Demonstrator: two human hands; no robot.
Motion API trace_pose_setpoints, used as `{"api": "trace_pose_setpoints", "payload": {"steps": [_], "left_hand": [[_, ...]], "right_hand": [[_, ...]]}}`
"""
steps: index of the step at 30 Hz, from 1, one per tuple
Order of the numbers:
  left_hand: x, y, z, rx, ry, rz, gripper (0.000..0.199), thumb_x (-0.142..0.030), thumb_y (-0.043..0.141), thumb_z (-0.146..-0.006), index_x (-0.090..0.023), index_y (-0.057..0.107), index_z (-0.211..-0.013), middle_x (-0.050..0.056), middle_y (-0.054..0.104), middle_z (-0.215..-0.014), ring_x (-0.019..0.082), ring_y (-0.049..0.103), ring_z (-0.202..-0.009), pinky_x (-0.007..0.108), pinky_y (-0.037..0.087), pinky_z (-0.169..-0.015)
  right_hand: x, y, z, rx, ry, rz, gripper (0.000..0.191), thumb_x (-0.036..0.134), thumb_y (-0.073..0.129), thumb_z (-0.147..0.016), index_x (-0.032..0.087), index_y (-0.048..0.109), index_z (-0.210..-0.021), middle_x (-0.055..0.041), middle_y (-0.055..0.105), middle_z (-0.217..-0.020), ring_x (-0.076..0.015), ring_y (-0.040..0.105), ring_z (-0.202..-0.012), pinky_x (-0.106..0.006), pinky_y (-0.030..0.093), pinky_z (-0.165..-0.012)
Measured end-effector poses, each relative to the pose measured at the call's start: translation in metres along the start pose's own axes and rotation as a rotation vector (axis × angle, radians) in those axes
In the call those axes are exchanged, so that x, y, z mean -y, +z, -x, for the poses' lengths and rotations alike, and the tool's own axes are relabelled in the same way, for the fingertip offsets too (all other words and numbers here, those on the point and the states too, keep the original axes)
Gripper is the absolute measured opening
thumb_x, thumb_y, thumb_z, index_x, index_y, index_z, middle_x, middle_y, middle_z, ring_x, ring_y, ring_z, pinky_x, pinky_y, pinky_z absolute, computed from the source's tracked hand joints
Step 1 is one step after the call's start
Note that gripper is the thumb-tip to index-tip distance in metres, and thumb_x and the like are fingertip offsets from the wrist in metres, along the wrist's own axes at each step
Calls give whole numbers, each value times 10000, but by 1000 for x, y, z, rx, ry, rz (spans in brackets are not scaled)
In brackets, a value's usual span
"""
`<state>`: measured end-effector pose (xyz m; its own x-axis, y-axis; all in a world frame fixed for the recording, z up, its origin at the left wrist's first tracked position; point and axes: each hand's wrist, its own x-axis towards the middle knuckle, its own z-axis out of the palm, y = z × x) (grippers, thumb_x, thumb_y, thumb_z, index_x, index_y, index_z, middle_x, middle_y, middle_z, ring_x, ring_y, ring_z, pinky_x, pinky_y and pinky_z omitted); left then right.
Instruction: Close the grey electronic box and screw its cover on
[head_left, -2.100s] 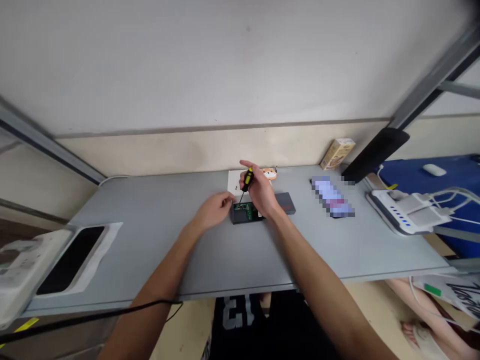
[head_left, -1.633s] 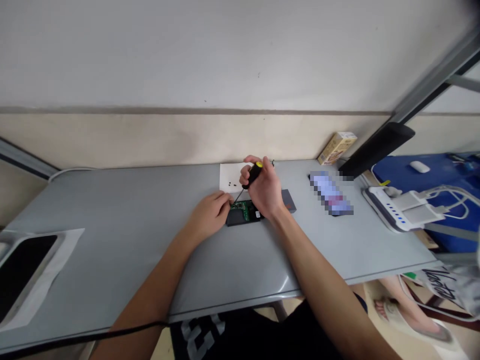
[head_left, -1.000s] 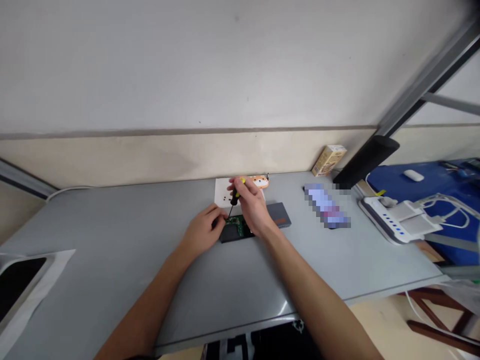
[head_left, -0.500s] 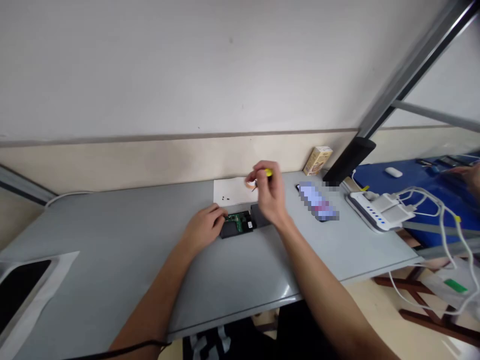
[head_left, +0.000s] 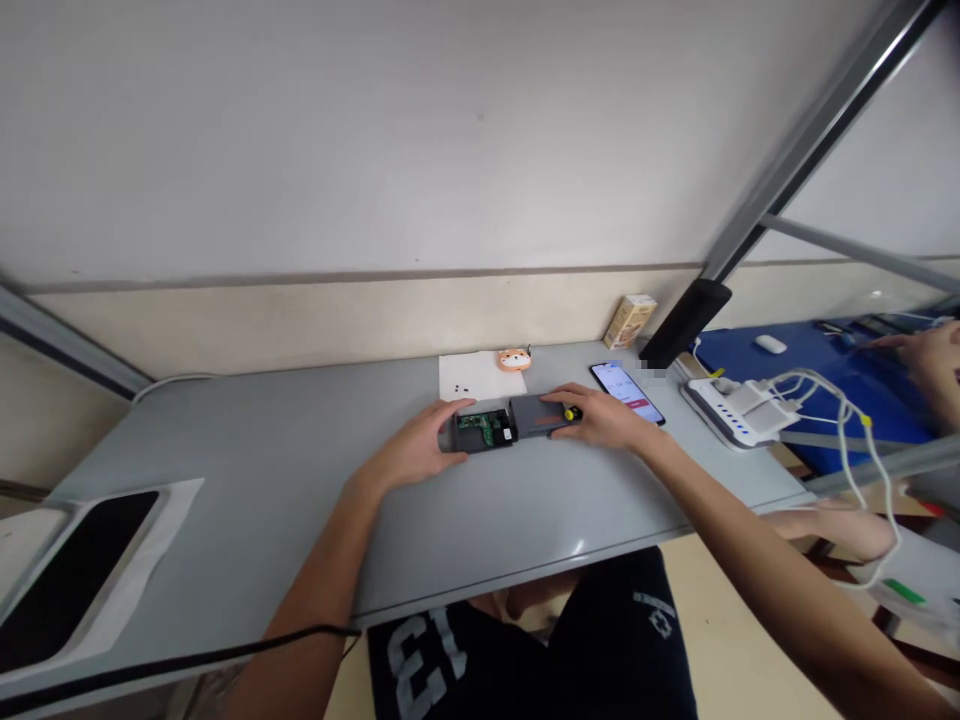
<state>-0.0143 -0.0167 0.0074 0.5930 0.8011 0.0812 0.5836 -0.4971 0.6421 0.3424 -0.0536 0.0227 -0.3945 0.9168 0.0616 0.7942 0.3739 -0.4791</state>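
Observation:
My left hand (head_left: 420,447) is wrapped round the left end of a dark tray with an exposed green circuit board (head_left: 486,428), thumb and fingers on its two long sides. My right hand (head_left: 600,415) grips the right part of a dark grey casing (head_left: 534,415) by its edges. A small yellow-ended tool (head_left: 573,413) is tucked in that hand; its kind is mostly hidden. Tray and casing meet end to end on the table. Behind them, white paper (head_left: 480,375) carries several tiny dark pieces (head_left: 460,389) and an orange animal-faced object (head_left: 514,360).
A lit phone (head_left: 627,393) lies right of my right hand. Farther right are a white power strip (head_left: 739,415) with cables, a black cylinder (head_left: 686,322) and a small carton (head_left: 628,321). A dark-screened device (head_left: 82,575) lies left. Another person's hand (head_left: 926,355) shows at far right.
My right hand has come down from above the paper onto the casing, uncovering the orange object. My left hand has spread round the tray's left end. The view has shifted slightly.

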Motion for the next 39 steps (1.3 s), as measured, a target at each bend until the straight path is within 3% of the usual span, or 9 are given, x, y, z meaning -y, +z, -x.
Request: {"api": "trace_pose_setpoints", "payload": {"steps": [7, 13, 24, 26, 28, 31, 34, 36, 39], "left_hand": [[10, 9, -3, -35, -55, -20, 859, -390, 822, -785, -332, 450, -1558, 46, 675, -1080, 214, 667, -877, 334, 549, -797], [0, 21, -7, -111, -16, -59, 895, -376, 865, -749, -333, 461, -1546, 93, 651, -1406, 313, 660, -1176, 430, 540, -971], [-4, 27, -11, -66, -17, -55, 1074, -389, 869, -764, -359, 253, -1643, 91, 597, -1493, 327, 582, -1345, 472, 481, -1099], [-5, 26, -9, -71, 21, -60, 1020, -386, 857, -776, -370, 294, -1627, 76, 560, -1524, 311, 561, -1367, 453, 468, -1121], [-7, 28, -9, -67, 35, -75, 938, -403, 824, -809, -367, 336, -1609, 70, 516, -1555, 299, 554, -1374, 439, 467, -1128], [-11, 35, -10, -82, 27, -108, 812, -449, 780, -844, -323, 422, -1562, 86, 509, -1551, 301, 562, -1361, 448, 463, -1138], [-16, 40, -11, -112, 58, -131, 686, -475, 783, -828, -281, 552, -1444, 95, 566, -1481, 299, 602, -1301, 449, 481, -1121], [-18, 40, -11, -121, 89, -134, 589, -467, 765, -840, -264, 607, -1369, 97, 610, -1422, 288, 642, -1234, 442, 510, -1083], [-17, 34, -12, -136, 121, -131, 424, -425, 671, -916, -249, 649, -1301, 92, 673, -1339, 276, 675, -1171, 444, 528, -1046]], "right_hand": [[5, -15, -21, 134, 38, -189, 589, 484, 798, -801, 301, 697, -1352, -76, 707, -1357, -310, 690, -1194, -443, 535, -1038], [21, 9, -14, 49, -44, 43, 593, 339, 810, -809, 285, 653, -1378, -93, 646, -1412, -309, 701, -1166, -442, 556, -980], [44, 26, -27, 15, -76, -161, 561, 412, 821, -794, 316, 682, -1329, -88, 621, -1424, -289, 707, -1096, -433, 544, -956], [53, 18, -33, -126, -124, -356, 382, 440, 740, -867, 304, 727, -1224, -80, 635, -1393, -269, 687, -1130, -421, 532, -966], [59, 10, -42, -415, -127, -651, 262, 471, 606, -958, 274, 737, -1069, -80, 699, -1252, -247, 684, -1114, -398, 536, -930], [60, 4, -60, -723, -11, -1169, 369, 598, 531, -962, 251, 656, -965, -54, 733, -971, -189, 696, -815, -337, 539, -748], [50, 13, -73, -693, 176, -1428, 551, 756, 490, -904, 223, 603, -825, 30, 529, -565, -107, 429, -440, -267, 363, -482], [41, 27, -78, -674, 287, -1438, 577, 784, 493, -887, 221, 587, -802, 83, 360, -446, -88, 271, -379, -256, 244, -437], [34, 49, -81, -666, 320, -1281, 550, 758, 556, -876, 211, 603, -841, 44, 511, -507, -111, 419, -447, -262, 310, -476]]}}
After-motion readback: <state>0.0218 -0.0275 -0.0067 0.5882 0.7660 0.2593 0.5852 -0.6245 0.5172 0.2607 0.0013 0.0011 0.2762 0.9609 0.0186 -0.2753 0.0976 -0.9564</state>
